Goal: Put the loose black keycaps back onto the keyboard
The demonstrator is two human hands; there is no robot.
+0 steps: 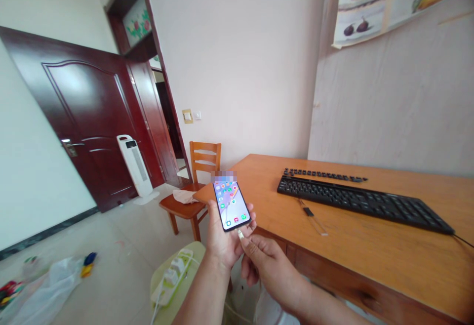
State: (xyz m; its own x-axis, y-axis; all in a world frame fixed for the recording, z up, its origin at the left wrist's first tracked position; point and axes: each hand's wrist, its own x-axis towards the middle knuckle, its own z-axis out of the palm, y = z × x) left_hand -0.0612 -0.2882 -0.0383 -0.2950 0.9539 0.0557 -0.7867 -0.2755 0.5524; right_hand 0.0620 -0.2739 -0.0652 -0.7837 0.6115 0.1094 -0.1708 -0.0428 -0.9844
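A smartphone (232, 205) with a lit home screen of app icons rests in my left hand (220, 233), whose fingers wrap around its edges from below. The top of the screen is blurred out. My right hand (264, 256) pinches a white charging cable plug (240, 235) at the phone's bottom edge. Whether the plug is fully seated in the port I cannot tell. Both hands are in front of the near left corner of the wooden desk.
On the desk (370, 251) lie a black keyboard (355, 201), a row of loose black keycaps (322, 174) and a small black piece with thin wires (308, 212). Below left, a power strip (174, 275) sits on a green stool (196, 253). A wooden chair (205, 157) stands behind.
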